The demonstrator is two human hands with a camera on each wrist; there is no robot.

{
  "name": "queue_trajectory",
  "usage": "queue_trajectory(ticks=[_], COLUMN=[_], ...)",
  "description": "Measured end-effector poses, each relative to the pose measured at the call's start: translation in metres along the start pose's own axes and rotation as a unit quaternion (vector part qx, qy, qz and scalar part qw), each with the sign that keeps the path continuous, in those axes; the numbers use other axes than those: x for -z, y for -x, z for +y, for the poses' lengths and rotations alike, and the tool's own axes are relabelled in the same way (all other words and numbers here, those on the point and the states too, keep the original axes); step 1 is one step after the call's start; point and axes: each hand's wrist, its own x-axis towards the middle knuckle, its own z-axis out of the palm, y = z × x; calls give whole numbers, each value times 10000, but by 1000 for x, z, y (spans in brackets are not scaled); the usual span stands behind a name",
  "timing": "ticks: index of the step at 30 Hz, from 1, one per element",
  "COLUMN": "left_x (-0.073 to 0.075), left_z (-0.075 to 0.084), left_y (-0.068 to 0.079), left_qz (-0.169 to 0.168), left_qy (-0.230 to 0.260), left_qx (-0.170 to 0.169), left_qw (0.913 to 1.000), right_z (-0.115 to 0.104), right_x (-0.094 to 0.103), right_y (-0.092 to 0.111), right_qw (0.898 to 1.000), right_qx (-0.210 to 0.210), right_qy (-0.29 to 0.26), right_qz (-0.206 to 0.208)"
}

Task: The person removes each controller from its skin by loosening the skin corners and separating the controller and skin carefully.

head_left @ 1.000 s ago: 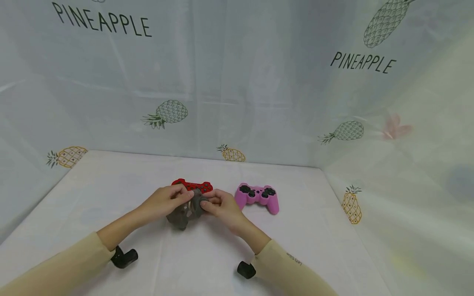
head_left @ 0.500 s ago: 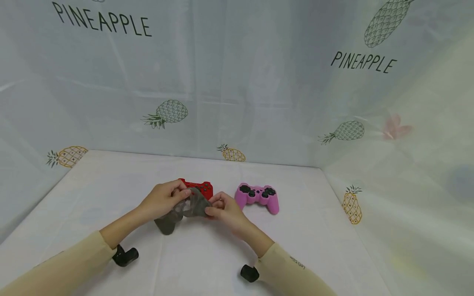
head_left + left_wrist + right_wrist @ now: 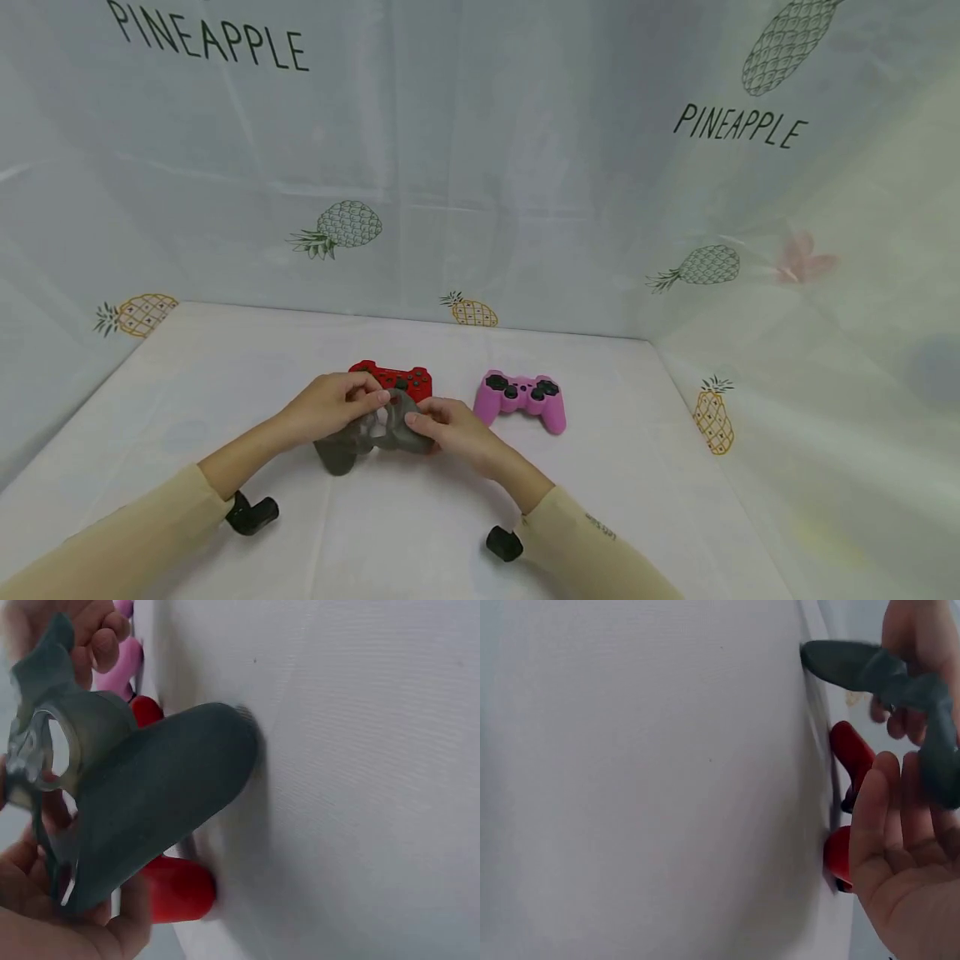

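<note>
A soft grey silicone controller cover (image 3: pixel 339 452) hangs between my hands, its cut-out holes visible and one rounded grip lobe (image 3: pixel 176 769) pointing toward the table in the left wrist view. My left hand (image 3: pixel 330 410) grips its left part, thumb on top. At the other end, my right hand (image 3: pixel 461 433) pinches the cover (image 3: pixel 844 664), with the fingers underneath partly seen in the right wrist view. Just behind lies a red game controller (image 3: pixel 397 377), partly hidden by the cover and hands.
A pink game controller (image 3: pixel 522 398) lies on the white tablecloth (image 3: pixel 600 500) right of the red one. Pineapple-print curtains (image 3: pixel 525 167) rise at the back and sides. Black wrist devices (image 3: pixel 504 543) stick out under the sleeves.
The cover, bunched up a second ago, is now spread out wider between the hands. My right hand has shifted its grip along the right lobe. Both controllers stay put.
</note>
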Motion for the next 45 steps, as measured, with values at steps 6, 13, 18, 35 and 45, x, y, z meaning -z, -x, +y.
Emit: queue_trajectory(ticks=[6, 13, 18, 35, 45], left_x=[5, 3, -6, 23, 65], left_z=[-15, -25, -25, -44, -75], left_y=[18, 34, 36, 46, 67], left_qz=[-105, -475, -435, -644, -771], left_qy=[632, 709, 402, 1006, 1215], left_qx=[516, 825, 700, 1083, 1202], left_qw=[9966, 9929, 9958, 9869, 9823], right_z=[10, 17, 19, 14, 0], right_x=[3, 6, 6, -16, -54], right_y=[3, 6, 9, 6, -12], right_qw=[9990, 9964, 9934, 9972, 9949], right_qx=[43, -15, 13, -413, -562], right_qy=[-51, 506, 952, -574, -820], right_qz=[451, 678, 635, 246, -145])
